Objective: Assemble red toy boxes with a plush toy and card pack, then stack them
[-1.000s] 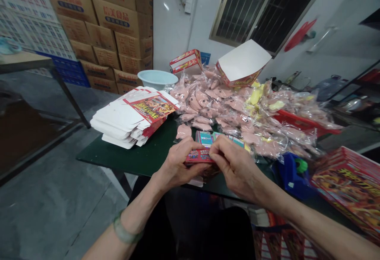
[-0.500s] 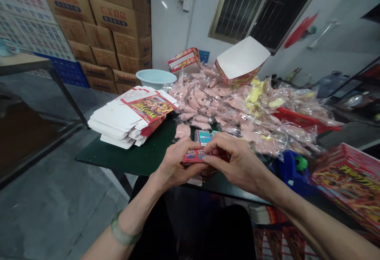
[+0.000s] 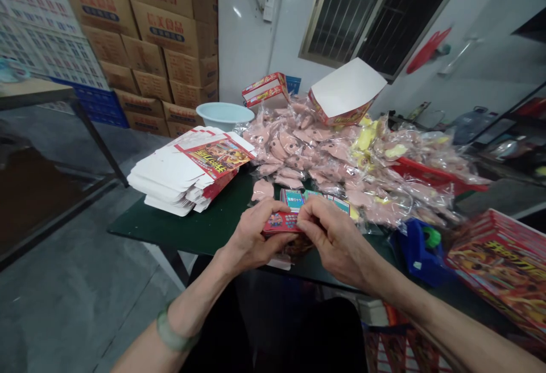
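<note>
Red rectangular printed cards [image 3: 282, 222] | above near edge of dark-green flat table [image 3: 226, 208] | left hand [image 3: 258, 231] grips them, thumb opposite fingers; right hand [image 3: 330, 228] pinches their right side | step seems card handling; next move calls for steady left hold | pink soft-looking pieces in clear bags [image 3: 294, 145] beyond

Left of left hand [image 3: 255, 229]: bare strip of green tabletop [image 3: 170, 228], passable; flat cartons [image 3: 166, 174] block farther forward. Ahead of both hands: bagged pink pieces [image 3: 294, 148] piled up, no low path. Right of right hand [image 3: 339, 235]: blue tape dispenser [image 3: 420, 262], then red boxes [image 3: 497, 253]. Between hands: red cards [image 3: 282, 221] fill gap. Above hands: open air.
</note>
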Demonstrator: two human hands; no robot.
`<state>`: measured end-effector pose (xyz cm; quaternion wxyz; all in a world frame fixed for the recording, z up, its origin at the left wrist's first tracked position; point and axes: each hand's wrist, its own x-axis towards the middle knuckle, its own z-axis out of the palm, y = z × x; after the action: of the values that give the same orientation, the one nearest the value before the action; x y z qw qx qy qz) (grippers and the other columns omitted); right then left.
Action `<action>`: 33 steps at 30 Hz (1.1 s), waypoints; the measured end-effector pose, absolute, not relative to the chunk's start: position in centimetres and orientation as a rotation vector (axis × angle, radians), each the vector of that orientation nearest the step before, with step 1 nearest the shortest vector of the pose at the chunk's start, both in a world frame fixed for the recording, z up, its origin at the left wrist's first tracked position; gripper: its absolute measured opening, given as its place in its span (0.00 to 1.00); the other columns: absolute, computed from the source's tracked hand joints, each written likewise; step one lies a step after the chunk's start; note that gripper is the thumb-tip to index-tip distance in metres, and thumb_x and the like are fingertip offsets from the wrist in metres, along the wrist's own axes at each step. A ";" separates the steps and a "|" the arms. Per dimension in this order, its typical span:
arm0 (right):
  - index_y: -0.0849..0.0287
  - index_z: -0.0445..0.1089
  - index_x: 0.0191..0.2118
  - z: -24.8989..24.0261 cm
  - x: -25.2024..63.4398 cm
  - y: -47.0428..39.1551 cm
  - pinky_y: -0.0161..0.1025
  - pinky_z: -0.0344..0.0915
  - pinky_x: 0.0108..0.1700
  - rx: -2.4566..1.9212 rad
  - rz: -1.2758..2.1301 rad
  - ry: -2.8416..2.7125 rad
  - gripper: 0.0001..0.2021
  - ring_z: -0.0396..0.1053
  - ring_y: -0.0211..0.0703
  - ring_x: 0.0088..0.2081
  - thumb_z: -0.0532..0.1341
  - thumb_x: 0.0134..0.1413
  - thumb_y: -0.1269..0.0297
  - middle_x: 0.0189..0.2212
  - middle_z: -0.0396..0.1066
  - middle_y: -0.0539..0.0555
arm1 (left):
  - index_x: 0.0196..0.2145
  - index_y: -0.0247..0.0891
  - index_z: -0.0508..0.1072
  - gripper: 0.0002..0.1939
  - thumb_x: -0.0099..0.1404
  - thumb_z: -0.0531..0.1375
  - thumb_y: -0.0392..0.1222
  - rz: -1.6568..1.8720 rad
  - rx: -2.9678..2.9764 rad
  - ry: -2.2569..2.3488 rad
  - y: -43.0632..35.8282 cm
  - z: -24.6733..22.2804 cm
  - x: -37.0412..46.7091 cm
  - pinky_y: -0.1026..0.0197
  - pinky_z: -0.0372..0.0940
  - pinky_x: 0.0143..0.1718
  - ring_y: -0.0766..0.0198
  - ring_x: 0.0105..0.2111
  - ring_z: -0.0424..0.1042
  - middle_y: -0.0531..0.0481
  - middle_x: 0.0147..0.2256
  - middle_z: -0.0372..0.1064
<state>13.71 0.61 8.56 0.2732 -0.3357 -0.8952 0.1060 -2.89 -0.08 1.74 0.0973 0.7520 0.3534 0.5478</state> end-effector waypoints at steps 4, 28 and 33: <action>0.57 0.53 0.26 8.2 14.0 0.4 0.36 0.55 0.31 -0.835 0.234 -2.354 0.09 0.57 0.39 0.30 0.50 0.57 0.74 0.26 0.60 0.50 | 0.41 0.37 0.65 0.16 0.57 0.62 0.44 1.554 2.252 1.043 0.0 2.5 -3.1 0.64 0.65 0.34 0.65 0.32 0.71 0.49 0.35 0.71; 0.56 0.54 0.30 6.5 14.0 1.2 0.38 0.55 0.33 -0.513 0.041 -2.203 0.08 0.55 0.40 0.30 0.51 0.58 0.75 0.26 0.59 0.50 | 0.40 0.38 0.70 0.26 0.46 0.68 0.52 1.714 1.909 1.175 -0.4 1.6 -2.6 0.68 0.63 0.21 0.68 0.21 0.67 0.54 0.26 0.71; 0.56 0.55 0.30 6.4 14.0 1.0 0.39 0.56 0.33 -0.516 0.098 -2.199 0.07 0.56 0.40 0.31 0.50 0.58 0.74 0.27 0.59 0.50 | 0.38 0.36 0.72 0.20 0.50 0.67 0.50 1.608 2.014 1.109 -0.6 2.5 -3.0 0.69 0.63 0.21 0.69 0.21 0.67 0.53 0.25 0.72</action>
<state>14.04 1.03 6.44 0.4262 -0.2064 -0.8799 0.0391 -2.99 -0.60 2.47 0.1673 0.7076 0.3896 0.5653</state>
